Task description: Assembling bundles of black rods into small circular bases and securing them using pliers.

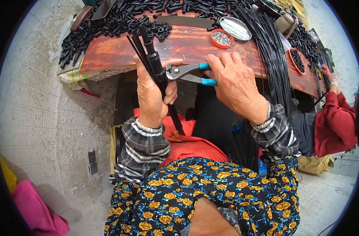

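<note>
My left hand [150,92] is wrapped round what looks like a black umbrella frame [155,63], a thick plastic sleeve with thin rods beside it. The frame is held tilted, its lower end running down toward my lap. In my right hand [236,84] is a pair of pliers [187,70] with teal grips, held sideways. The pliers' jaws touch or lie right against the sleeve, just by my left thumb. What sits between the jaws is too small to make out.
The reddish wooden table [108,51] carries heaps of black plastic parts [124,19]. A red bowl of small metal bits [222,38], a dish of white wires [235,28] and a bundle of long black rods [275,67] lie on the right. Another person [336,122] works at far right.
</note>
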`<state>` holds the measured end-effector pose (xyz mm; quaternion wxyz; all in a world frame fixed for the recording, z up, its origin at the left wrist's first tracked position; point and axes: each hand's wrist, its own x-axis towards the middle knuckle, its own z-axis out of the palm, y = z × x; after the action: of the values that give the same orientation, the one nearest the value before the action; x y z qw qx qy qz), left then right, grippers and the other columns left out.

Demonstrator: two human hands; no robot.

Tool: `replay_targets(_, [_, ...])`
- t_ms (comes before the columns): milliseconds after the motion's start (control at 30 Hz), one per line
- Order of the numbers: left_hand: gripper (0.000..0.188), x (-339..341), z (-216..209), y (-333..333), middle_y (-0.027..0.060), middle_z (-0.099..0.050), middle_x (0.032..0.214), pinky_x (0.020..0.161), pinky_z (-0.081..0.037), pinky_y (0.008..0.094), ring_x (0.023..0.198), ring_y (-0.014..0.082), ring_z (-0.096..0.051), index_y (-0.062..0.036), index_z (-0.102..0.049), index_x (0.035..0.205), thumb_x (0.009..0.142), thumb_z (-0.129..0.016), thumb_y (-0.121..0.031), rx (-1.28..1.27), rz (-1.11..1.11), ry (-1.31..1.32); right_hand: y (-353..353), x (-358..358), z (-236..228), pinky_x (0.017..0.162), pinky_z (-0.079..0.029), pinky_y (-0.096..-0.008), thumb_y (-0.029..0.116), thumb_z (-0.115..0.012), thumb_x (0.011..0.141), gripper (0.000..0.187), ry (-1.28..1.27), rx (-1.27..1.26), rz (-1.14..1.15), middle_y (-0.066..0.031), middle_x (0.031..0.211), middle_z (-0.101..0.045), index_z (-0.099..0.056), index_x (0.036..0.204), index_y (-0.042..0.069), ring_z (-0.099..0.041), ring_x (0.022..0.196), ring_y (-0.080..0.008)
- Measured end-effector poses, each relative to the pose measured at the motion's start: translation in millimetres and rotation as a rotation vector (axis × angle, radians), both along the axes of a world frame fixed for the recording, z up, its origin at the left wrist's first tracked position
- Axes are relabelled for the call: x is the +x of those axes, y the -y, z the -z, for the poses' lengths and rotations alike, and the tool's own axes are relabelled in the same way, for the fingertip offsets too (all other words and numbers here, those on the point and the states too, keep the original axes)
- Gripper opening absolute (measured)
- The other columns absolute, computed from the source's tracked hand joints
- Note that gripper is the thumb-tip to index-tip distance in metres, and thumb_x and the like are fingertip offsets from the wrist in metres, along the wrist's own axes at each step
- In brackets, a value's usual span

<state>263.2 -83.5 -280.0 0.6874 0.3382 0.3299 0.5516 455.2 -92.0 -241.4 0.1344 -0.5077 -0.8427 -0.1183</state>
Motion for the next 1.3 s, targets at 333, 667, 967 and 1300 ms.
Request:
replay_targets(333, [0.089, 5, 2, -7, -0.0037, -0.036, 0.044, 0.036, -0.023, 0.0225, 0.035, 0.0067, -0.028, 0.0004, -0.066, 0.099, 0.088, -0.022, -0.076, -0.015, -0.028, 0.004, -12, -1, 29, 0.056, -0.046, -0.0372, 0.024, -0.068, 0.081, 0.024, -0.114, 0.118, 0.003, -0.0083, 0.069, -0.054, -0.050, 0.081, 0.007, -0.057, 0.067, -0.0261])
replay_targets(667, [0.090, -11, 6, -6, -0.0039, -0.035, 0.046, 0.036, -0.026, 0.0221, 0.035, 0.0062, -0.029, 0.0015, -0.065, 0.107, 0.089, -0.022, -0.075, 0.041, -0.028, 0.019, 0, -14, 40, 0.062, -0.045, -0.0452, 0.022, -0.065, 0.081, 0.021, -0.448, -0.082, -0.140, -0.0143, 0.074, -0.061, -0.056, 0.090, 0.006, -0.061, 0.072, -0.0365])
replay_targets(967, [0.090, -19, 7, 8, -0.0039, -0.034, 0.048, 0.036, -0.026, 0.0232, 0.036, 0.0066, -0.028, 0.0060, -0.056, 0.117, 0.090, -0.023, -0.073, 0.100, 0.086, 0.030, 4, -5, -5, 0.056, -0.046, -0.0434, 0.029, -0.064, 0.084, 0.025, 0.044, -0.027, -0.073, -0.0139, 0.068, -0.059, -0.056, 0.081, 0.006, -0.061, 0.065, -0.0332])
replay_targets(1300, [0.093, -17, 12, -14, -0.0041, -0.034, 0.045, 0.036, -0.025, 0.0231, 0.035, 0.0065, -0.029, 0.0025, -0.064, 0.102, 0.087, -0.019, -0.077, 0.030, 0.039, -0.018, -8, -18, -10, 0.057, -0.049, -0.0397, 0.016, -0.066, 0.077, 0.017, 0.170, 0.102, -0.081, -0.0129, 0.068, -0.059, -0.054, 0.077, 0.004, -0.062, 0.064, -0.0308])
